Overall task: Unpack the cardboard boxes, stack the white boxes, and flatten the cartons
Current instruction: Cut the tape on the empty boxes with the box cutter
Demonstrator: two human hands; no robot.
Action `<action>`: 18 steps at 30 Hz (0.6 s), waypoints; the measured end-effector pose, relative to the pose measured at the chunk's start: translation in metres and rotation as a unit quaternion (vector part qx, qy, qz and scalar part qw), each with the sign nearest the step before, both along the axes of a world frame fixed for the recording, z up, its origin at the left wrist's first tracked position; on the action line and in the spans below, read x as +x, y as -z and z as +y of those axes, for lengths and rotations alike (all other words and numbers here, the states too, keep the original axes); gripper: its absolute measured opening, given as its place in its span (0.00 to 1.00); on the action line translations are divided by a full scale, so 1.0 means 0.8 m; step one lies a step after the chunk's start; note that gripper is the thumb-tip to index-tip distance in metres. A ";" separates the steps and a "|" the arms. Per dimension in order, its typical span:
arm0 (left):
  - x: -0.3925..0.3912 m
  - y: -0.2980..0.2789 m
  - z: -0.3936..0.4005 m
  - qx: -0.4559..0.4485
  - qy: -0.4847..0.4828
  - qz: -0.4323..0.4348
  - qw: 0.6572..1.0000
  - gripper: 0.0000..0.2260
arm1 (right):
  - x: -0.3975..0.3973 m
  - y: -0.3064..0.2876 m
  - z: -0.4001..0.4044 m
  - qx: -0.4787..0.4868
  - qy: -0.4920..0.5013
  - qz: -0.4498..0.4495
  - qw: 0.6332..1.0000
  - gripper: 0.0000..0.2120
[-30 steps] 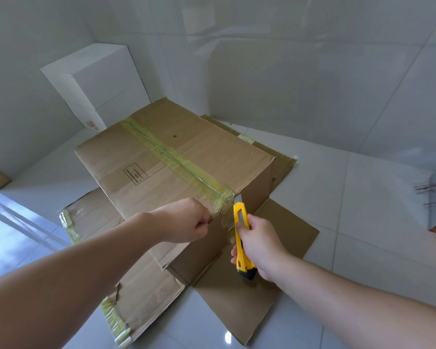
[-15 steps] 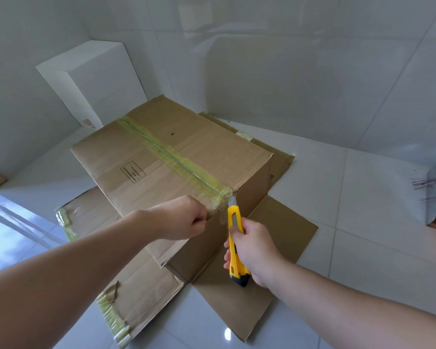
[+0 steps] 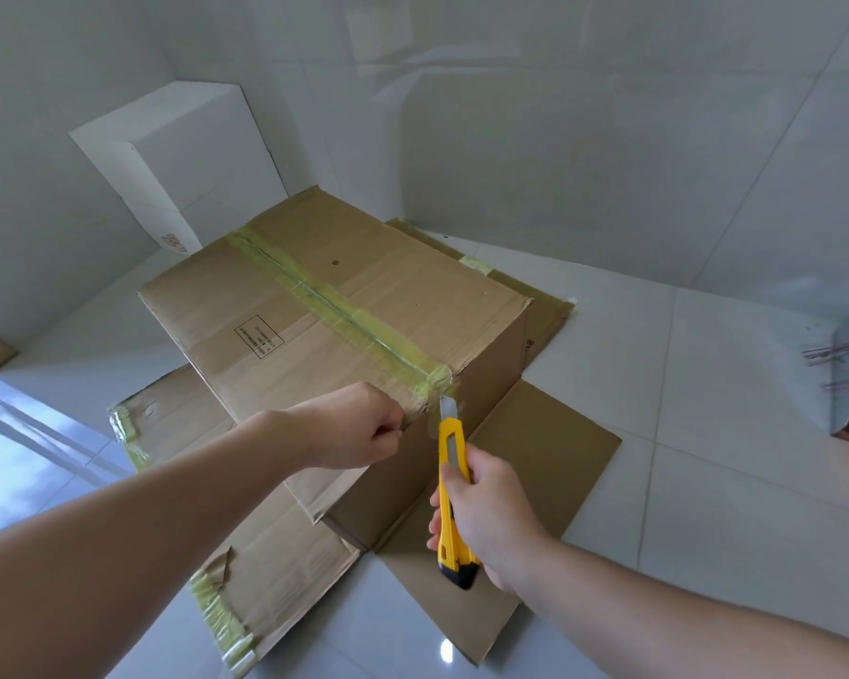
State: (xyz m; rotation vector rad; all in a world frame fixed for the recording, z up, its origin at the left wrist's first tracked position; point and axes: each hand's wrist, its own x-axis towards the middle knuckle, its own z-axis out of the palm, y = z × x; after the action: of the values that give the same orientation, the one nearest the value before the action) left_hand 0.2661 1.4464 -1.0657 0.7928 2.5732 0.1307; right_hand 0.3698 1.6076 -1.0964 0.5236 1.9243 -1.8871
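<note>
A sealed cardboard box (image 3: 334,316) sits on flattened cartons (image 3: 550,448) on the tiled floor, at about 12 o'clock from the person; a stack of white boxes (image 3: 187,154) stands against the wall at 10 o'clock beyond it. The right hand (image 3: 491,517) has its grip clenched around a yellow utility knife (image 3: 451,497), blade tip up and touching the near end of the tape (image 3: 344,311) where it folds over the box's top edge; the left hand (image 3: 359,423) has its grip pinched closed on the near top edge just beside the tape, at 9 o'clock from the blade. The tape seam's long axis runs from the blade away toward 11 o'clock, so the cut, as I judge it, must travel straight along that line, away from the body; the right hand is the nearer one to the seam end. The contents are hidden; whether the blade has pierced the tape is hard to tell; the left fingertips are tucked out of view; an object at 3 o'clock is cut off by the frame.
</note>
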 end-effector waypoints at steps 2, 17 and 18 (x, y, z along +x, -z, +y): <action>0.000 -0.001 0.000 0.005 -0.001 -0.003 1.000 0.13 | -0.001 0.003 0.010 0.019 -0.008 0.012 1.000 0.08; 0.002 -0.001 0.000 0.027 -0.023 -0.009 0.999 0.14 | -0.041 0.044 0.116 0.560 -0.307 0.434 0.636 0.31; 0.002 -0.001 0.000 0.031 -0.022 -0.007 0.999 0.14 | -0.043 0.044 0.114 0.561 -0.301 0.440 0.633 0.31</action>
State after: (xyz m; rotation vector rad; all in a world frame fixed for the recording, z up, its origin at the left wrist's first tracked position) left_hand 0.2680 1.4463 -1.0652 0.7548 2.5853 0.2287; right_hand 0.3357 1.6992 -1.1317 -0.9115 3.1661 -0.2116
